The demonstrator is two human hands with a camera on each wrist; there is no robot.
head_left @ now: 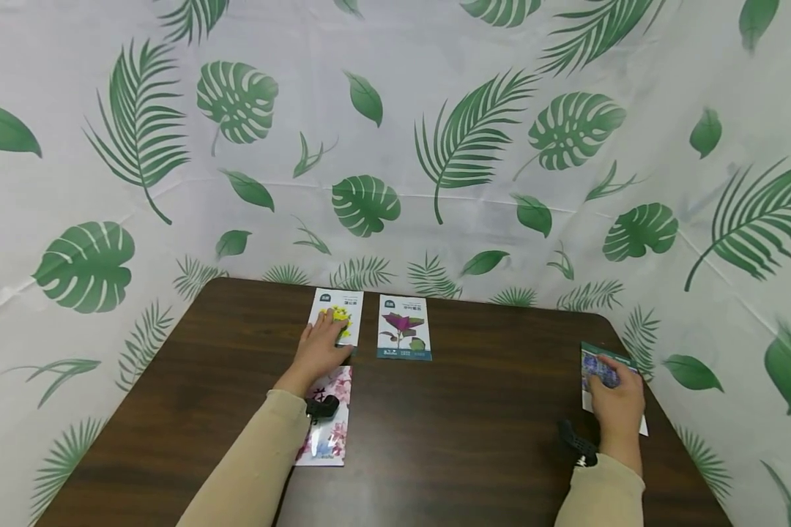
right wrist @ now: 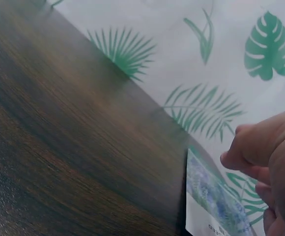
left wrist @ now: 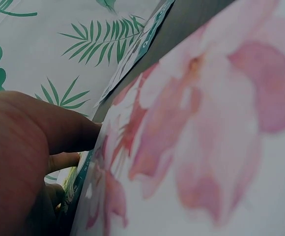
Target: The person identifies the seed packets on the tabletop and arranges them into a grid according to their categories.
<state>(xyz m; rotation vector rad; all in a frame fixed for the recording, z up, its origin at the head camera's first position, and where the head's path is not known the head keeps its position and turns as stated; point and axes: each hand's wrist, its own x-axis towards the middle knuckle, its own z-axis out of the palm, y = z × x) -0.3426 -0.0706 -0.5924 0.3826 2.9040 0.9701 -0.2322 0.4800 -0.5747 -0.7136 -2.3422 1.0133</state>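
Note:
My left hand [head_left: 318, 353] rests its spread fingers on a seed packet with yellow flowers [head_left: 346, 301]. Just below lies a larger pink-flowered packet [head_left: 332, 438], partly covered by my wrist; its blossoms fill much of the left wrist view. Over at the right, my right hand [head_left: 618, 399] is above a packet with blue-purple flowers [right wrist: 209, 189], fingers loosely bent. In the right wrist view a gap shows between the thumb and that packet; the other fingertips' contact is unclear. A packet with a purple-leaved plant [head_left: 403, 327] lies beside the yellow one.
The dark wooden table [head_left: 481, 410] has rounded far corners. A white cloth [head_left: 395, 154] printed with green leaves hangs behind it and along both sides. A dark band with a small device [head_left: 323, 407] is strapped on the left wrist, and another [head_left: 576, 443] on the right.

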